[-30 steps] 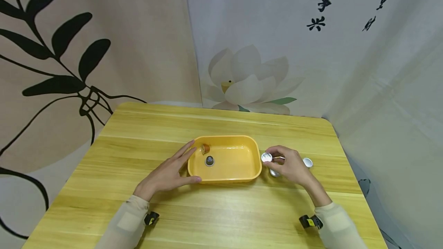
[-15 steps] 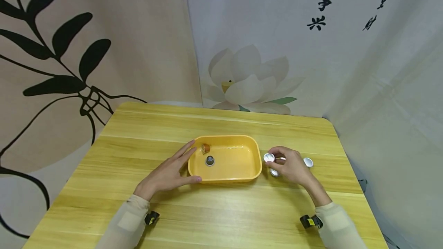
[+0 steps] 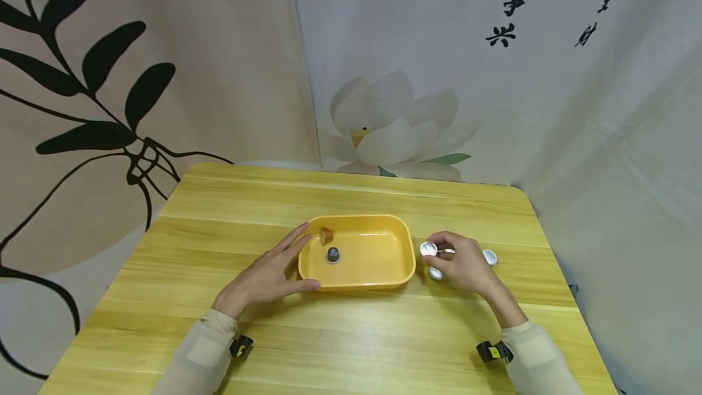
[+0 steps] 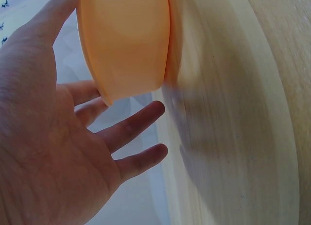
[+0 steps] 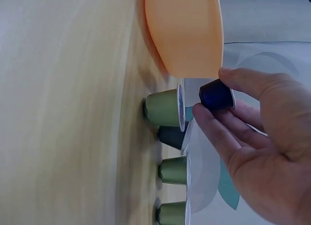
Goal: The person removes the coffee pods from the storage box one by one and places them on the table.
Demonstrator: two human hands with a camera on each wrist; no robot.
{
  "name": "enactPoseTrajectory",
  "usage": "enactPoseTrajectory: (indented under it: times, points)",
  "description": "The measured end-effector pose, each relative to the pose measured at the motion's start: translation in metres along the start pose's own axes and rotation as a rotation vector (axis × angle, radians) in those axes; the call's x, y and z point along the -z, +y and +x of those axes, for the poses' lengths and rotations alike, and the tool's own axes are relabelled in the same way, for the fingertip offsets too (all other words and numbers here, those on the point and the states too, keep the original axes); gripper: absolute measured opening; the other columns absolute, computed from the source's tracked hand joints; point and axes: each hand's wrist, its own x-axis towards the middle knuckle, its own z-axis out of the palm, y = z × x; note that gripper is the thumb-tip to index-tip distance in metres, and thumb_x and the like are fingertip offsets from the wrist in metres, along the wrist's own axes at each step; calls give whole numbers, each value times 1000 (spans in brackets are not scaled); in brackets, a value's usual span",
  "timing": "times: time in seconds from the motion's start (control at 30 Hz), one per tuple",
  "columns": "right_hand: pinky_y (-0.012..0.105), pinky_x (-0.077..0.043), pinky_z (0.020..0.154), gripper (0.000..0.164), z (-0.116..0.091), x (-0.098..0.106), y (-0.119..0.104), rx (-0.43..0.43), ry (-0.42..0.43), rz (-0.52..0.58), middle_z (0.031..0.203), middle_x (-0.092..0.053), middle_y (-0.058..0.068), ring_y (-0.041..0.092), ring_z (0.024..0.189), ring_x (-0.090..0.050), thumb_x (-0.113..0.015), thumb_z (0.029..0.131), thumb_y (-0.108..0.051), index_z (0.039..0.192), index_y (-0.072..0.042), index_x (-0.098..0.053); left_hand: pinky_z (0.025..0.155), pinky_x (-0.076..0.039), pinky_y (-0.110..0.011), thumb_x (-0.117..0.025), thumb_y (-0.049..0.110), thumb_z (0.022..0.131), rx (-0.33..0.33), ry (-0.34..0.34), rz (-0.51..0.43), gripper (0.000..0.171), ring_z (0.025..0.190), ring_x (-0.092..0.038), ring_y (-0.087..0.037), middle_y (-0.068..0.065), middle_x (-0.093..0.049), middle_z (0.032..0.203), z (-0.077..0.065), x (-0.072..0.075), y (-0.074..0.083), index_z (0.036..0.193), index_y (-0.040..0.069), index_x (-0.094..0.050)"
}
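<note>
A yellow tray sits mid-table. My left hand rests along its left end, fingers spread and fairly straight, with fingertips at the rim; the left wrist view shows the same tray's wall beside the fingers. Inside the tray, an orange-brown coffee capsule lies on its side and a dark grey capsule stands lid down. Just right of the tray, my right hand pinches a dark blue coffee capsule between thumb and fingers, its silver lid facing up in the head view.
Below the right hand, a green capsule, a dark capsule and further green capsules stand on the wooden table, lids up. One white-lidded capsule shows right of the hand. A printed curtain hangs behind the table.
My right hand and the pinched capsule have shifted slightly to the right, away from the tray. My left hand stays at the tray's left end.
</note>
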Motion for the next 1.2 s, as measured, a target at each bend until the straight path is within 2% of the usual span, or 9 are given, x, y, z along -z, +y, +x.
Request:
enactPoseTrajectory:
  times: [0.27,0.47,0.83,1.03,1.2]
  points:
    - [27,-70,92,32,-10,9,0,26,26,-14,122,-80,20,35,113,-83,-88,98,-3,128,1,-76,121,-55,-69,-79,73,97,2,0,4,114,167,-42,-49,-2,-10,194,0,1,0,180,11,-31]
    - [29,-70,92,33,-18,16,5,19,57,-39,119,-82,17,33,110,-82,-90,96,-6,126,-1,-77,121,-54,-69,-78,74,96,1,1,6,115,167,-41,-49,-2,-10,194,0,0,-2,180,12,-31]
    - [27,-70,91,31,-36,27,11,-8,87,-69,120,-82,21,33,108,-83,-89,97,-4,125,2,-77,122,-54,-68,-78,74,96,3,-5,3,115,167,-42,-49,1,-9,194,0,0,-1,180,12,-30]
    - [21,-69,86,31,-44,31,13,-29,86,-101,120,-82,19,31,106,-83,-89,98,-7,125,0,-77,121,-55,-68,-78,75,96,6,-4,5,115,167,-42,-49,1,-8,194,0,0,-1,180,13,-30]
    - [20,-67,79,31,-48,31,16,-48,72,-135,118,-83,18,27,99,-84,-90,98,-12,124,-1,-78,121,-55,-67,-78,75,96,3,-4,4,115,167,-42,-48,-1,-10,194,1,0,0,180,12,-30]
